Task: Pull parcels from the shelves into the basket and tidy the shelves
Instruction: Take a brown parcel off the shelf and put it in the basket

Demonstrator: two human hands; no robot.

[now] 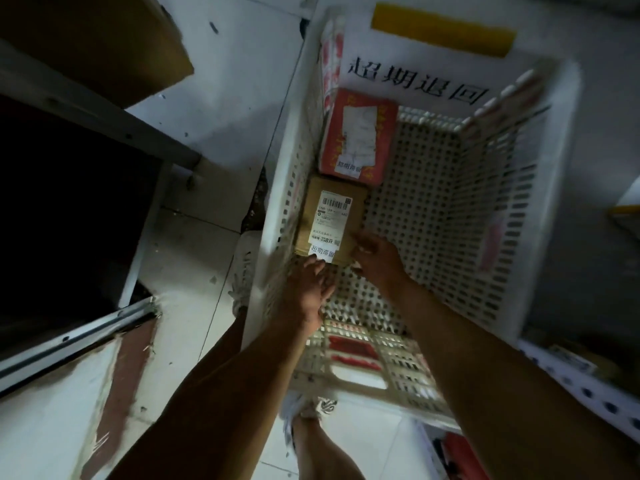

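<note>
Cardboard parcel (pixel 330 225) (rectangular) lies in perforated basket (pixel 450 202).

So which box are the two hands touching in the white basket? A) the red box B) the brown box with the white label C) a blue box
B: both the left hand and the right hand are at the near end of the brown box; the red box lies beyond it, untouched, in the basket.

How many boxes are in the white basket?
2: a red box at the far end and a brown box just in front, both along the basket's left wall.
</note>
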